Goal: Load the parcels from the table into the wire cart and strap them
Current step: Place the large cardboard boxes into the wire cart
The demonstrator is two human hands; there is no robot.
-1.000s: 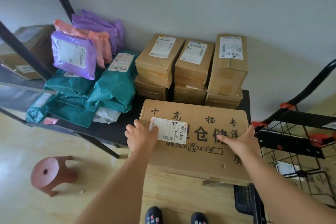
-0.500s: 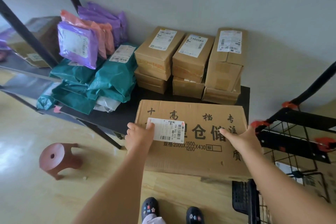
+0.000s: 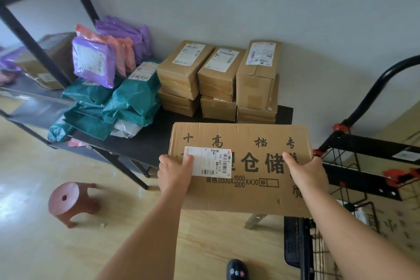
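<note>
A large flat cardboard box [image 3: 245, 143] with black printed characters and a white label hangs off the front edge of the black table [image 3: 145, 143]. My left hand [image 3: 173, 173] grips its left side, thumb on the label. My right hand [image 3: 305, 171] grips its right side, thumb on top. The black wire cart [image 3: 363, 179] with red clips stands directly right of the box. Small brown boxes [image 3: 218, 79] are stacked at the table's back. Teal, purple and pink mailer bags [image 3: 118, 88] are piled on the left.
A black metal shelf rack [image 3: 38, 57] with a cardboard box stands at the left. A small reddish-brown stool [image 3: 70, 202] sits on the wooden floor left of my arms. The cart's curved handle [image 3: 381, 88] rises at the right. A grey wall is behind the table.
The large box has come further off the table toward me and the cart, and my thumbs now wrap onto its top. The view has shifted slightly.
</note>
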